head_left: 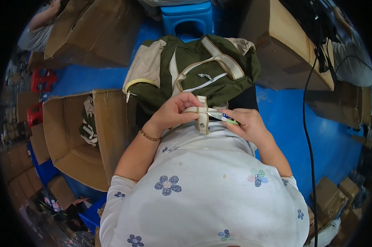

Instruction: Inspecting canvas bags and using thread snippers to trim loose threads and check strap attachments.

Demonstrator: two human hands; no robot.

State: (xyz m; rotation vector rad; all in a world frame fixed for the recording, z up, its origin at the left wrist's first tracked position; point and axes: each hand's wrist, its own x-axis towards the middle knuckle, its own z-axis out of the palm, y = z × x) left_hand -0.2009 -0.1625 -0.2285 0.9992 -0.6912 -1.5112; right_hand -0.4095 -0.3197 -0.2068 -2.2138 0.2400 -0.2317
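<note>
An olive-green bag with beige side pockets and cream straps lies across my lap. My left hand is closed, its thumb and fingers pinching a cream strap edged in brown, with a snap-like metal dot on it. From the right, my right hand grips a small pair of thread snips with blue and light-green parts. Their pale blades point left and meet the strap beside my left fingertips. Whether the blades touch a thread is too small to tell.
At my left stands an open cardboard box with a green-and-beige fabric piece inside. Large cartons rise ahead on both sides. A blue stool is beyond the bag. A black cable hangs at right. Other people sit at both far edges.
</note>
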